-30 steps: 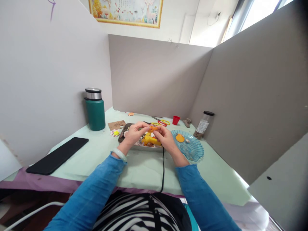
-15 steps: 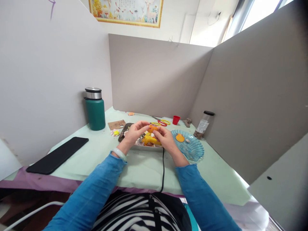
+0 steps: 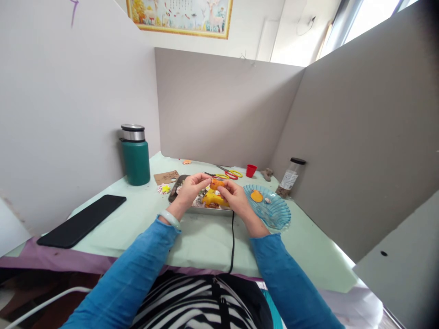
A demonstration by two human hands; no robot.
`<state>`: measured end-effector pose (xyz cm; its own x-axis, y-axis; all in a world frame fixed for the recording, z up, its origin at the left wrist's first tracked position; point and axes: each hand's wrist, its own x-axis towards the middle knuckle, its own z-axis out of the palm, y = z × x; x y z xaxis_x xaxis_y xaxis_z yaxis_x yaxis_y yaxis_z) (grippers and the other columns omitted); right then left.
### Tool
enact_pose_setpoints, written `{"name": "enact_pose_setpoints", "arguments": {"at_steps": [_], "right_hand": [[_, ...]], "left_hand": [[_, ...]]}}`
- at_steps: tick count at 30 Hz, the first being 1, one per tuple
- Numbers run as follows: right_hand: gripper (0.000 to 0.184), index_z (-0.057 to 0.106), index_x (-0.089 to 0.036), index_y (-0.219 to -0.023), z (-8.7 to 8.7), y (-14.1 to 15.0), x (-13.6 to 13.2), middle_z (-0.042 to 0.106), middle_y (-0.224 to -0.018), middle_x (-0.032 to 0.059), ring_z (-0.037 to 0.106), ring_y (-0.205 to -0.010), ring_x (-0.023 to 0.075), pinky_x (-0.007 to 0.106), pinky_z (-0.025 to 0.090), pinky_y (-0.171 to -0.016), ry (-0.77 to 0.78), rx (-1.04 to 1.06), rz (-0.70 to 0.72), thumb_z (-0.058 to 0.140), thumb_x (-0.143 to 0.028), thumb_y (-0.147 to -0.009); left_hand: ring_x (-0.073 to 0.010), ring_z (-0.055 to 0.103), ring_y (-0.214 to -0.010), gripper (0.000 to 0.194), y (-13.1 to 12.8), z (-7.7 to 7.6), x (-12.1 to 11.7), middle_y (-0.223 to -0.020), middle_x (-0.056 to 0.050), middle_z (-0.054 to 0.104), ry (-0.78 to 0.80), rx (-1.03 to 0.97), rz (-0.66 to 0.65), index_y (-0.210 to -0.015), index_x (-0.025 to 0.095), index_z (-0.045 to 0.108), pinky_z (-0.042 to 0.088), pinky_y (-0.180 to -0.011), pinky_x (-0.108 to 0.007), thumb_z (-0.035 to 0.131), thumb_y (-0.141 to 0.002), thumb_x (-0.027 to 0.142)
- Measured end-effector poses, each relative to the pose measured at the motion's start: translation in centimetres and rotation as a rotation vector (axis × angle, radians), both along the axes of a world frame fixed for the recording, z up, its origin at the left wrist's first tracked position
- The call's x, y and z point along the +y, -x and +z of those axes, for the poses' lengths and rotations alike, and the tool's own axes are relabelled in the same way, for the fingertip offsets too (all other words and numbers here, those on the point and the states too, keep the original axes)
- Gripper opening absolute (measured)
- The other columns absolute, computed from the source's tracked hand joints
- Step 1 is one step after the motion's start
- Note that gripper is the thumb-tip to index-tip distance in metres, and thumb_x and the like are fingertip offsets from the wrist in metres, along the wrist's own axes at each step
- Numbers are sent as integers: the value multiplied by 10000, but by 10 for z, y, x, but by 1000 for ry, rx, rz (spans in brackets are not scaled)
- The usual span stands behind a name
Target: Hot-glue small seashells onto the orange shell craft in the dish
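Between the fingertips of my left hand (image 3: 192, 188) and my right hand (image 3: 236, 193) is a small orange piece (image 3: 216, 184), pinched from both sides. Its exact kind is too small to make out. Both hands are above a metal tray (image 3: 211, 211) that holds a yellow piece (image 3: 211, 198) and several small, mixed bits. Part of the tray is hidden behind my hands. To the right of my right hand lies a blue scalloped plate (image 3: 274, 212), bearing a flat orange-yellow piece (image 3: 256, 196) and a small speckled piece (image 3: 268, 200).
Scissors with red and yellow handles (image 3: 233, 174) lie behind the tray, near a red cup (image 3: 251, 171). A green bottle (image 3: 136, 160) and a black flat pad (image 3: 82, 221) are on the left. A lidded jar (image 3: 290, 178) leans at right. A black cord (image 3: 232, 246) crosses the table front.
The orange piece has turned slightly between my fingertips. My left fingers have shifted a little, and more of the dark scissor tips now shows behind them. Everything else is where it was.
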<state>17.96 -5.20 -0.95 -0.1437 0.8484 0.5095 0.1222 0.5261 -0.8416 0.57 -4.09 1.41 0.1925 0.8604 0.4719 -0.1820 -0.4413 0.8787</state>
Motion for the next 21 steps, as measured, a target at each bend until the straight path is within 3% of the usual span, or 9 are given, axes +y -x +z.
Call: {"name": "enact_pose_setpoints", "arguments": {"at_steps": [3,6,9,11,16,21], "right_hand": [[258,562,-210,-798,1,1,0,505,-587,-56,434,-507,105,246,358,-517,-6,7,-14,621,-461,-802],[247,575,-212,-796,2,2,-1,525,-589,-50,458,-519,112,250,385,-537,-20,31,-48,631,-453,-800],[248,613,-210,-797,4,4,-3,547,-589,-38,496,-537,128,263,417,-558,-46,31,-142,641,-456,-789],[255,657,-205,-829,4,5,-3,580,-604,-23,532,-558,147,278,443,-573,-68,27,-230,643,-456,-786],[232,744,-227,-961,0,7,-3,742,-900,41,663,-764,198,330,519,-742,-220,-81,-301,609,-376,-845],[249,738,-244,-1071,-4,10,-4,741,-1054,44,672,-907,198,330,502,-853,-426,-271,-289,575,-315,-897]], "left_hand": [[-178,615,-795,279,-1,0,-1,-811,-34,698,0,10,15,-807,154,699,468,-772,-298,753,-692,403],[-204,634,-923,322,-2,0,-2,-957,-66,720,-6,-3,23,-953,160,714,468,-843,-310,745,-716,376],[-206,635,-990,438,-4,0,0,-1054,-85,708,8,-45,40,-1103,164,669,467,-890,-324,756,-720,358],[-200,649,-943,450,-4,-1,2,-1017,-95,710,63,-61,56,-1081,142,657,478,-881,-341,765,-715,380],[-203,654,-925,475,-6,-5,5,-1000,-112,717,155,-66,-39,-1026,112,675,493,-881,-358,815,-660,380],[-201,653,-960,456,-6,-4,2,-1066,-119,707,174,-135,-164,-1060,125,672,497,-869,-330,807,-684,346]]}}
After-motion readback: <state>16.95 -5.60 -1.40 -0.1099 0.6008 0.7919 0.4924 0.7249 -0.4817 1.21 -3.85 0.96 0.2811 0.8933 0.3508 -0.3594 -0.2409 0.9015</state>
